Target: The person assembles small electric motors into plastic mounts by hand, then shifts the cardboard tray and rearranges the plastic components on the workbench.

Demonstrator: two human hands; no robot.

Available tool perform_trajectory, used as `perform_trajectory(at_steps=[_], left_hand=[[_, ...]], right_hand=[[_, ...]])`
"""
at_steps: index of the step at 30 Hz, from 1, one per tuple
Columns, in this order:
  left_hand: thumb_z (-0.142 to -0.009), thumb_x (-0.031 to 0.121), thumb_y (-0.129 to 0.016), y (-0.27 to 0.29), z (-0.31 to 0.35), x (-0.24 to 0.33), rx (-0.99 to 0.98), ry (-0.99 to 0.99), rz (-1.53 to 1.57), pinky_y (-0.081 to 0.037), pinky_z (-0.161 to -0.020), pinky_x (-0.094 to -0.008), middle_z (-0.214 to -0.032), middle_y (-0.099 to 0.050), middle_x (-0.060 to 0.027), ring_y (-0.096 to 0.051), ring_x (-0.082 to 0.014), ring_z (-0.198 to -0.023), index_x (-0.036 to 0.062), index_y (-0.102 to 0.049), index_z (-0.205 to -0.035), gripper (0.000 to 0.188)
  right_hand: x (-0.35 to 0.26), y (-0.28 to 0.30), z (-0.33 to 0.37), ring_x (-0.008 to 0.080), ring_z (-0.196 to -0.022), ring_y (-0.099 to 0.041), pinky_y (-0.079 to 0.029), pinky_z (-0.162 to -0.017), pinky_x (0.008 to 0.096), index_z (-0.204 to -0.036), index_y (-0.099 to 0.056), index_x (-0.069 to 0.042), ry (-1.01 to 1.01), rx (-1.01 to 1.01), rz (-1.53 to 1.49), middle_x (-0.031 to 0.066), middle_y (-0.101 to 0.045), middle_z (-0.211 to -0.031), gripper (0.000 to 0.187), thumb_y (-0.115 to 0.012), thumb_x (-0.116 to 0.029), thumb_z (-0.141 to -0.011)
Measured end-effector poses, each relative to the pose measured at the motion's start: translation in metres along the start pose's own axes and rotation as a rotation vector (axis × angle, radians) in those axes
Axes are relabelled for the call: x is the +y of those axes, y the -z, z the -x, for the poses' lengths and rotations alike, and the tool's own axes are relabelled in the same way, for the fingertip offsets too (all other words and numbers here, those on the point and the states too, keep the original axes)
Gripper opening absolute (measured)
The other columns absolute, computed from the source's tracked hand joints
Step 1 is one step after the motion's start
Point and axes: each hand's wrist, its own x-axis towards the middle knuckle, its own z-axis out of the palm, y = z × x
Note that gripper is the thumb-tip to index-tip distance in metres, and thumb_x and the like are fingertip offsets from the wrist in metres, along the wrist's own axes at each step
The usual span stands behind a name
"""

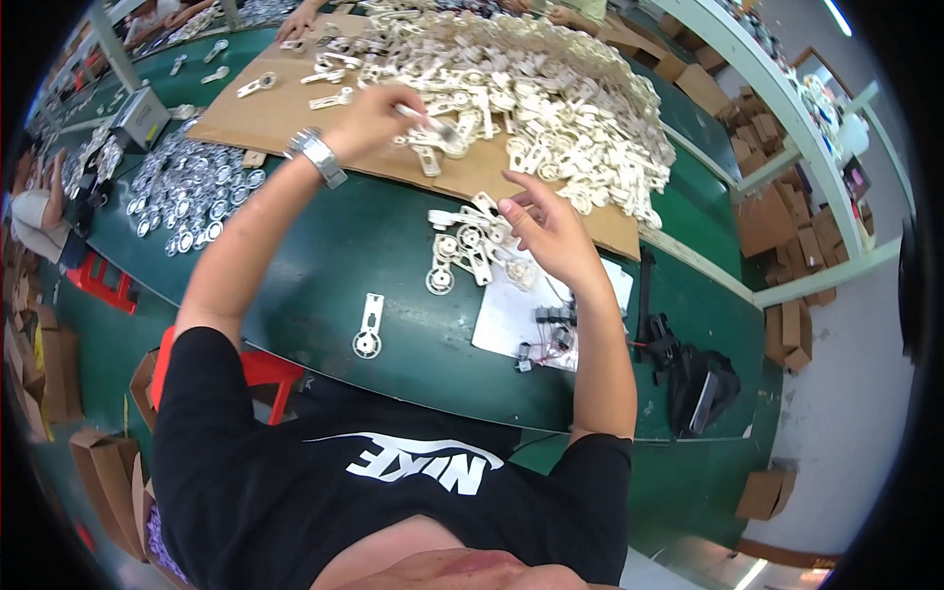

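My left hand (379,116), with a metal watch on its wrist, reaches over the cardboard at the front of a big heap of white plastic parts (551,108). Its fingers are closed on a white plastic part (444,130), which is smeared by motion. Over a smaller cluster of the same parts (462,241) hovers my right hand (553,234), thumb and fingers apart, with nothing visible in it. A single long part with a round wheel-like end (368,329) lies by itself on the green table near me.
Silvery round pieces (187,187) spread over the left of the table, near a grey box (140,120). A white sheet (501,313) with small dark components lies right, beside a black bag-like object (703,388). Red stools stand left. Another person's hand (297,22) shows at the far edge.
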Motion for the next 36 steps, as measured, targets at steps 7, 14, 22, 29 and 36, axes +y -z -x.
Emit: perform_trajectory(at_steps=[7,14,22,29,36], left_hand=[[-0.089,0.037,-0.078,0.112,-0.061,-0.151,0.53,0.12,-0.854,-0.047,-0.106,-0.0494,-0.134,-0.062,-0.0251,-0.06,-0.0401,-0.124,0.0056,-0.06,-0.137,0.06],[-0.094,0.036,-0.074,0.069,-0.054,-0.159,0.34,-0.022,-0.751,-0.05,-0.098,-0.0492,-0.126,-0.065,-0.0254,-0.061,-0.0426,-0.118,-0.0008,-0.061,-0.13,0.054],[-0.1,0.035,-0.066,-0.119,-0.092,0.021,0.107,-0.338,-0.334,-0.05,-0.094,-0.0425,-0.111,-0.068,-0.0186,-0.064,-0.0357,-0.107,0.0017,-0.066,-0.118,0.038],[-0.103,0.045,-0.051,-0.216,-0.27,0.113,-0.057,-0.496,-0.681,-0.043,-0.105,-0.0497,-0.129,-0.064,-0.0176,-0.057,-0.04,-0.122,0.0117,-0.066,-0.126,0.043],[-0.103,0.056,-0.049,-0.223,-0.22,0.171,-0.339,0.113,-0.973,-0.037,-0.109,-0.0567,-0.143,-0.048,-0.0313,-0.048,-0.0442,-0.129,-0.0003,-0.045,-0.146,0.071]], right_hand=[[0.042,0.082,0.039,0.0102,-0.079,-0.061,-0.052,-0.067,0.027,-0.128,-0.067,-0.003,-0.209,0.037,-0.108,0.0054,-0.071,-0.1,0.033,-0.061,-0.027,-0.105],[0.148,0.209,0.04,0.0212,-0.097,-0.063,-0.054,-0.072,0.0357,-0.133,-0.059,-0.001,-0.435,0.853,0.009,0.0129,-0.067,-0.117,0.062,-0.058,-0.055,-0.101],[0.212,0.312,-0.017,0.0336,-0.139,-0.04,-0.046,-0.1,0.0547,-0.158,-0.038,-0.016,-0.668,0.933,-0.279,0.0162,-0.042,-0.153,0.081,-0.051,-0.069,-0.098],[0.261,0.339,-0.155,0.0421,-0.145,-0.038,-0.035,-0.111,0.0598,-0.158,-0.039,-0.016,-0.814,0.86,-0.186,0.0132,-0.036,-0.165,0.082,-0.042,-0.072,-0.097],[0.292,0.35,-0.21,0.0398,-0.142,-0.04,-0.04,-0.113,0.0468,-0.147,-0.052,-0.006,-1.087,0.914,0.01,0.0253,-0.048,-0.149,0.091,-0.055,-0.074,-0.086]])
